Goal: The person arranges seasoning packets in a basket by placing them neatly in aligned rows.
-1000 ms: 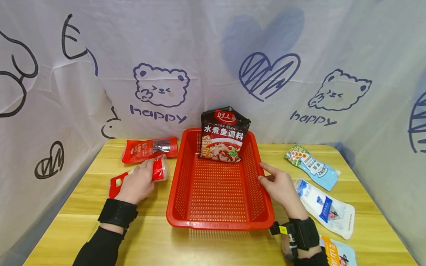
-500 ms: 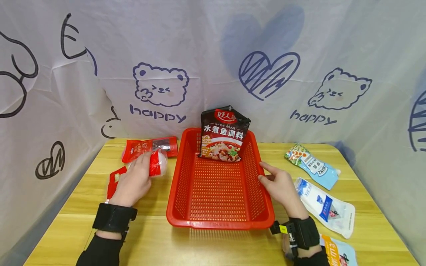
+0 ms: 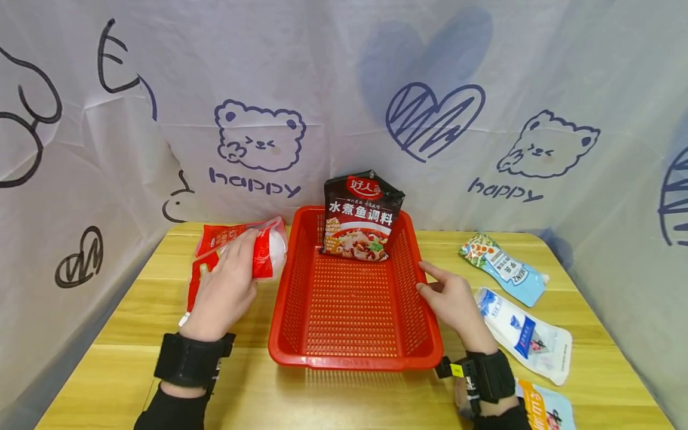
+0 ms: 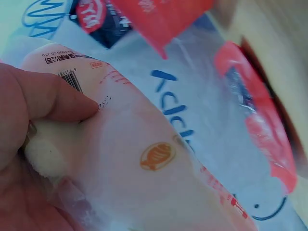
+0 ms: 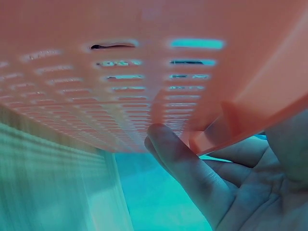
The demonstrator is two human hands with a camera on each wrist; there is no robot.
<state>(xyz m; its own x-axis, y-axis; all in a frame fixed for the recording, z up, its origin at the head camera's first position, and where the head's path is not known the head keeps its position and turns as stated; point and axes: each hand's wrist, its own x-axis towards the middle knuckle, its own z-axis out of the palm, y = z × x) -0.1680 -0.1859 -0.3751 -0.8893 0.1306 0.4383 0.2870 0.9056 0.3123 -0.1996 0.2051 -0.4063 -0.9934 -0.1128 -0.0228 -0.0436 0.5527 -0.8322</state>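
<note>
My left hand grips a red and clear plastic food packet with something white inside, lifted at the left of the red basket. In the left wrist view the packet shows its pale back, with a barcode and a small orange fish mark. My right hand holds the basket's right rim; in the right wrist view its fingers reach under the rim against the slotted outer wall. A black and red seasoning pouch stands upright at the basket's far end.
Behind the left hand lies a red packet on the wooden table. Along the right side are a blue Heinz pouch, a white and blue pouch and an orange and white pouch. A printed cloth hangs behind.
My left hand has raised the packet off the table and carried it right and away from me, up to the basket's left rim. The right hand and basket stay put.
</note>
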